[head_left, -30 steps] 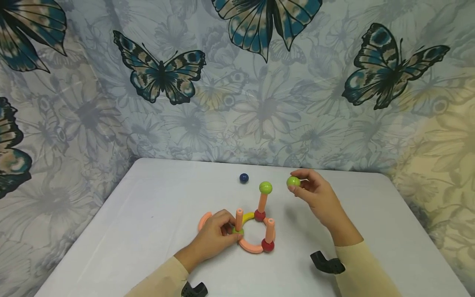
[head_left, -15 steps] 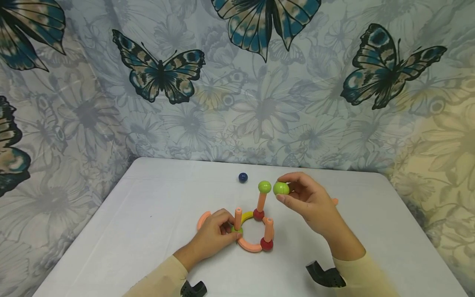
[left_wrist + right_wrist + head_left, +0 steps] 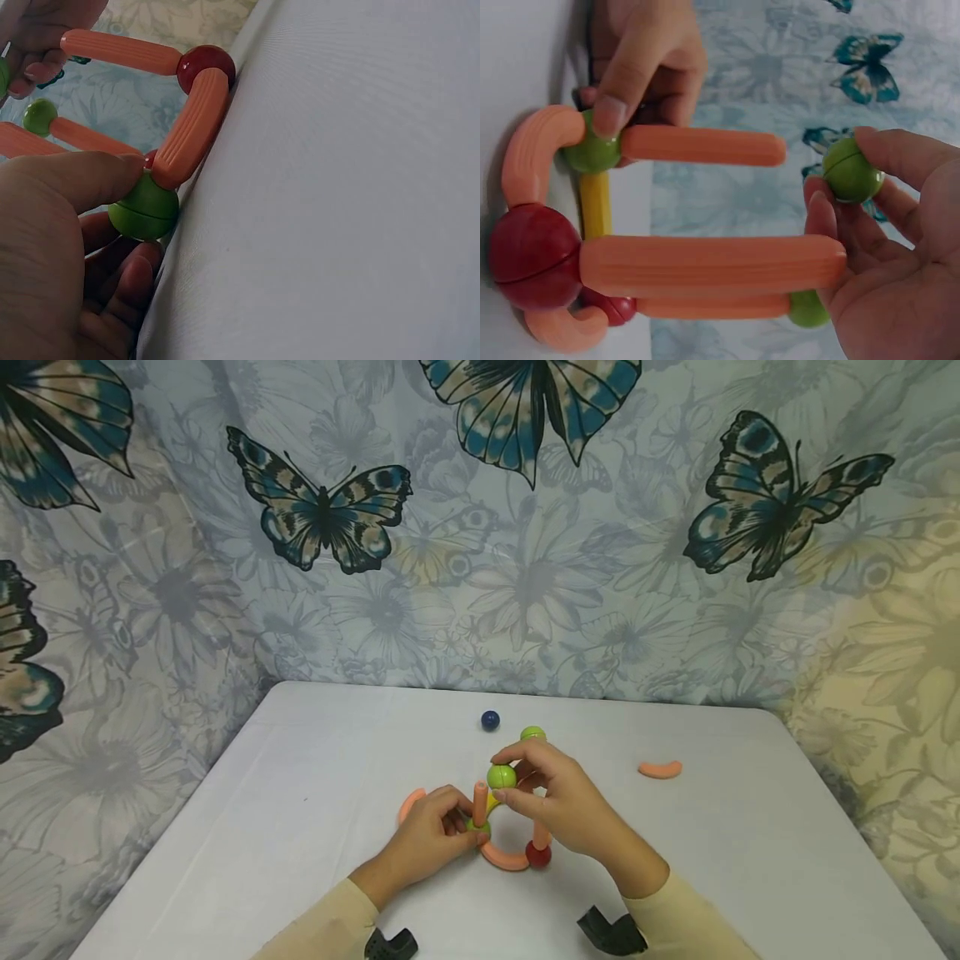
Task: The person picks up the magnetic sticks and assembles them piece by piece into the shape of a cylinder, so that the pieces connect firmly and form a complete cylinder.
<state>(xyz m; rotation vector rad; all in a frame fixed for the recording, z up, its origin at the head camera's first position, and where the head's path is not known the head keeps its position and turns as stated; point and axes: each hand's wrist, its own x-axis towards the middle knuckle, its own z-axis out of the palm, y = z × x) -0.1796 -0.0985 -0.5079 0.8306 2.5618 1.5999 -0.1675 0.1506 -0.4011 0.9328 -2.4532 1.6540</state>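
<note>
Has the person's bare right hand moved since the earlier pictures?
Yes: in the head picture, the right hand moved left and downward relative to the glossy dark blue ball.

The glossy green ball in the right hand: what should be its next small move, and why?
Probably lower this glossy green ball onto the upright, ridged orange stick: the right hand holds it near the stick's bare top, not touching, while the left hand pinches the second glossy green ball at its foot.
</note>
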